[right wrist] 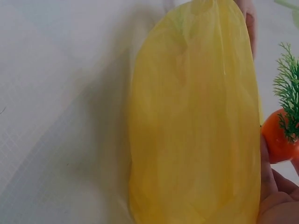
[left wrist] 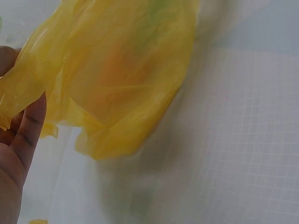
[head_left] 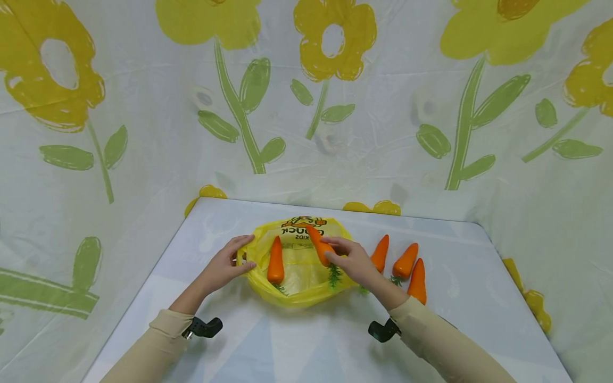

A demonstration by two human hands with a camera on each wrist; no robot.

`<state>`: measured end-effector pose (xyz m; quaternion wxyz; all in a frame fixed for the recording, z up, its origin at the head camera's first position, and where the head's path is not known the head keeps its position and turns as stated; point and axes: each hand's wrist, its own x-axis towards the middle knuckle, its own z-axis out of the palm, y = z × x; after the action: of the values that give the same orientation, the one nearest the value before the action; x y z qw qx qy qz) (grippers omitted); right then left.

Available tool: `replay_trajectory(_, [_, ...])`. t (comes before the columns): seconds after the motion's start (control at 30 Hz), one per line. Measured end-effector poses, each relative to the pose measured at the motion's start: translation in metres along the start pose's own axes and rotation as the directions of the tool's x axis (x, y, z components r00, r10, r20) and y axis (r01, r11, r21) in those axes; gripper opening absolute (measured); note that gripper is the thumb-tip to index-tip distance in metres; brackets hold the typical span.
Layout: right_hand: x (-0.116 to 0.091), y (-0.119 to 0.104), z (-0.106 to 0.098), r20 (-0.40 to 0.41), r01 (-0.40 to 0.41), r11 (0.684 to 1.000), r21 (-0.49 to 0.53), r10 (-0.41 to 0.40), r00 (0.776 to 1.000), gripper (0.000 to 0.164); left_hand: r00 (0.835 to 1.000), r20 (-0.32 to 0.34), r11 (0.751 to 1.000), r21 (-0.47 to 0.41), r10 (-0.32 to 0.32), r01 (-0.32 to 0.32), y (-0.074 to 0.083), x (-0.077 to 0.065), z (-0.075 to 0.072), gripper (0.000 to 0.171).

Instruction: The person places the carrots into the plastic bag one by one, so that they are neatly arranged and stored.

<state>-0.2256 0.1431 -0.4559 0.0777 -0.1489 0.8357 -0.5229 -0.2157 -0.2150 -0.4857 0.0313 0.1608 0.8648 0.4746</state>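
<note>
A yellow plastic bag (head_left: 299, 299) with dark print lies with its mouth spread wide. My left hand (head_left: 225, 264) pinches the bag's left edge; in the left wrist view that hand (left wrist: 25, 149) has thin yellow film between thumb and fingers. Over the mouth, my right hand (head_left: 356, 260) grips a toy carrot (head_left: 317, 244), its tip pointing up and its green leaves hanging down. Another carrot (head_left: 275, 263) rests inside the bag, left of the held one. In the right wrist view the bag (right wrist: 196, 116) hides part of the held carrot (right wrist: 279, 143).
To the right of the bag lie three more toy carrots: one (head_left: 381, 251) partly behind my right hand, one (head_left: 406, 259) beside it, and one (head_left: 418, 282) nearer my sleeve. The white table (head_left: 460, 319) backs onto a flower-patterned curtain (head_left: 378, 133).
</note>
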Motion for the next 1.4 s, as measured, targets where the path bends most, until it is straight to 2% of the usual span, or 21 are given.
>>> replay_trajectory(0.2, [0.005,-0.003,0.004,-0.007,-0.018,1.000,-0.001,0.018,1.000,0.040,1.000,-0.005,1.000,0.007,0.001,-0.001,-0.001,0.000,0.001,0.072])
replay_trajectory(0.6, [0.015,-0.010,0.013,0.000,-0.096,0.992,0.087,0.097,0.995,0.039,1.000,0.001,1.000,-0.007,0.000,0.000,0.001,0.002,0.002,0.073])
replay_trajectory(0.93, [0.024,-0.006,0.023,-0.001,-0.102,0.988,0.119,0.103,0.995,0.039,1.000,-0.013,1.000,0.008,0.000,0.000,0.005,0.000,0.001,0.070])
replay_trajectory(1.4, [0.033,-0.001,0.041,-0.003,-0.037,0.990,0.134,0.038,0.999,0.037,1.000,-0.006,1.000,-0.013,0.006,-0.006,0.004,0.000,0.001,0.070])
